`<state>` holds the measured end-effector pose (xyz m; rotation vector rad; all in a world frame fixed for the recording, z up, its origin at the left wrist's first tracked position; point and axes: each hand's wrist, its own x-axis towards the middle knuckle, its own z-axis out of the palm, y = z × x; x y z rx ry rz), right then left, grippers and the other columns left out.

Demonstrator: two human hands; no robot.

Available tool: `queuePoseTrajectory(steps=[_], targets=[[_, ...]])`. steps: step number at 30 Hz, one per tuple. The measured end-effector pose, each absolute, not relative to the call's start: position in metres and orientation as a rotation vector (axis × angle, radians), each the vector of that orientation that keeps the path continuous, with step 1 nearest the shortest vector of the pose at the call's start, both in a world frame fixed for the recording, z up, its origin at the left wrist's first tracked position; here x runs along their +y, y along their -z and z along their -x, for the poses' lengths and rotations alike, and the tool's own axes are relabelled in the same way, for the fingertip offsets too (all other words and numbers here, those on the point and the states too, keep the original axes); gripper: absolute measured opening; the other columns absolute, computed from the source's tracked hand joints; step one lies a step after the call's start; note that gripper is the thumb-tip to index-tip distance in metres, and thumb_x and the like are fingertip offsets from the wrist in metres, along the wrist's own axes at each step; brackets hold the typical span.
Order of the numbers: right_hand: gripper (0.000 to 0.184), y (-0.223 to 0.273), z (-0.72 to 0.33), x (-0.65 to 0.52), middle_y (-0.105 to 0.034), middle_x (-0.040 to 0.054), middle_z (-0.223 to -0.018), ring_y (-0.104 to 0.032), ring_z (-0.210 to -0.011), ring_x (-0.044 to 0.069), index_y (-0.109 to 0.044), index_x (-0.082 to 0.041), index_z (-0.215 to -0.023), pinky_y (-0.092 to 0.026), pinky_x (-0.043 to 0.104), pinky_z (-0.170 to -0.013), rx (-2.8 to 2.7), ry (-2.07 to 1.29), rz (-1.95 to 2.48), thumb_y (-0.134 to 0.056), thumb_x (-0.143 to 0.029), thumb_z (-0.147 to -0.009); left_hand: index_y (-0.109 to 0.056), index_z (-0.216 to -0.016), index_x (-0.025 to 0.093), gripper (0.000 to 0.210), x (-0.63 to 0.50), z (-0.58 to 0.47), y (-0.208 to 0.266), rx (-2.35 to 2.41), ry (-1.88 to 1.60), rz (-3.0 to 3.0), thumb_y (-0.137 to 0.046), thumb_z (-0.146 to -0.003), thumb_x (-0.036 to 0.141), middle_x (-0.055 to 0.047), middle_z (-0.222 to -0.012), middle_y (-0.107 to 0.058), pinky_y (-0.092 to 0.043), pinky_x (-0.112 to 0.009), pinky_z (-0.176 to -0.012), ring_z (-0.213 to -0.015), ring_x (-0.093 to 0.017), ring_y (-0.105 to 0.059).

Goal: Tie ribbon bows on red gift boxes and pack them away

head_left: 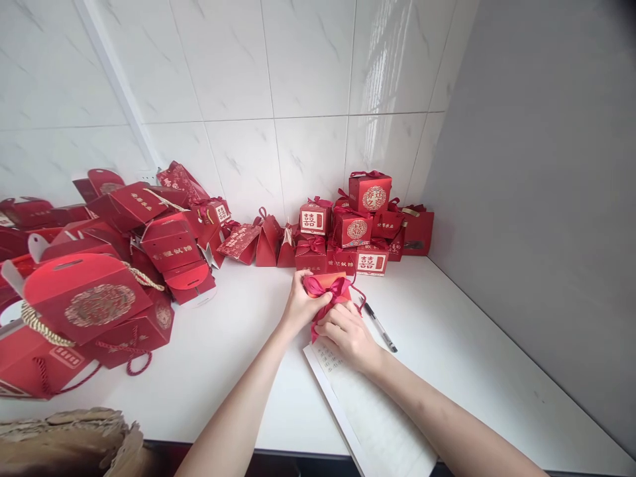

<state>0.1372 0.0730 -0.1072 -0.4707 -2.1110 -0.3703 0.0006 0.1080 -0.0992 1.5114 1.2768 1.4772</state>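
Fingers [336, 318] of both hands close around one small red box: the left hand [299, 306] grips its left side with the thumb on the bow, while the right hand [346, 332] curls over the ribbon's near tail, seemingly gripping it. The small red box [326, 281] is at the middle of the table, over the far end of a notebook.

Tiled wall [223, 59] closes the far side and a grey panel [527, 165] the right; the white table [238, 371] fills the space between. On the left sprawls a large heap [173, 242] of red boxes, many with open flaps; at the far middle rises a smaller stack [356, 230], ribbons tied. Nearer lie the notebook [380, 404], a pen [379, 326] and, beside the small red box, a twisted cord [360, 291].

The loose heap could slide if an arm brushed it, and the stack's top box could topple if the held box were pushed far. Too hard a squeeze might dent the thin card; an uneven tug could undo the bow [340, 287].

Gold characters on the heap read 前程似锦; white labels [370, 263] in the stack carry 囍. The notebook's handwriting is too faint to read, and no brand is legible.
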Motion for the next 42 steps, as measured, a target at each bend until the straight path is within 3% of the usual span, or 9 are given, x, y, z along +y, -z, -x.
queuePoseTrajectory(steps=[16, 20, 25, 28, 34, 42], targets=[[0.02, 0.105, -0.138, 0.063, -0.057, -0.0004, -0.068, -0.047, -0.061, 0.012, -0.052, -0.018, -0.076, -0.032, 0.029, -0.059, -2.185, 0.266, 0.349, -0.042, -0.016, -0.093, -0.038, -0.1, 0.021, 0.049, 0.108, 0.001, 0.095, 1.285, -1.473, -1.532, -0.067, -0.061, 0.028, -0.002, -0.095, -0.052, -0.044, -0.029, -0.079, -0.087, -0.017, -0.056], [0.027, 0.095, -0.155, 0.07, -0.058, 0.0022, -0.069, -0.05, -0.064, 0.015, -0.052, -0.018, -0.075, -0.036, 0.031, -0.064, -2.105, 0.073, 0.401, -0.041, -0.037, -0.092, -0.039, -0.099, 0.021, 0.045, 0.109, 0.004, 0.093, 1.258, -1.477, -1.515, -0.067, -0.064, 0.028, -0.002, -0.094, -0.055, -0.044, -0.03, -0.081, -0.088, -0.016, -0.058], [0.039, 0.086, -0.18, 0.089, -0.054, 0.0005, -0.059, -0.047, -0.055, 0.014, -0.046, -0.02, -0.062, -0.036, 0.028, -0.057, -1.889, -0.416, 1.152, -0.04, -0.049, -0.088, -0.041, -0.096, 0.022, 0.042, 0.107, 0.006, 0.089, 1.242, -1.429, -1.501, -0.067, -0.063, 0.027, -0.001, -0.09, -0.058, -0.045, -0.028, -0.08, -0.087, -0.016, -0.061], [0.046, 0.086, -0.183, 0.094, -0.049, -0.0015, -0.054, -0.044, -0.052, 0.013, -0.045, -0.02, -0.058, -0.032, 0.025, -0.051, -1.885, -0.748, 1.33, -0.045, -0.06, -0.081, -0.042, -0.096, 0.023, 0.041, 0.106, 0.006, 0.089, 1.217, -1.424, -1.504, -0.067, -0.064, 0.026, -0.002, -0.094, -0.06, -0.045, -0.028, -0.08, -0.09, -0.016, -0.061], [0.043, 0.088, -0.179, 0.095, -0.038, -0.0051, -0.052, -0.034, -0.05, 0.009, -0.041, -0.019, -0.058, -0.026, 0.024, -0.05, -1.852, -1.059, 1.227, -0.054, -0.057, -0.073, -0.042, -0.096, 0.022, 0.04, 0.108, 0.008, 0.09, 1.209, -1.438, -1.499, -0.067, -0.065, 0.025, -0.003, -0.094, -0.061, -0.046, -0.03, -0.081, -0.09, -0.017, -0.061], [0.035, 0.09, -0.186, 0.101, -0.039, -0.0058, -0.055, -0.033, -0.052, 0.009, -0.041, -0.019, -0.059, -0.026, 0.024, -0.053, -1.848, -1.253, 1.055, -0.059, -0.046, -0.073, -0.041, -0.096, 0.022, 0.04, 0.11, 0.01, 0.093, 1.193, -1.425, -1.509, -0.067, -0.066, 0.028, -0.003, -0.093, -0.06, -0.045, -0.029, -0.081, -0.087, -0.016, -0.061]])
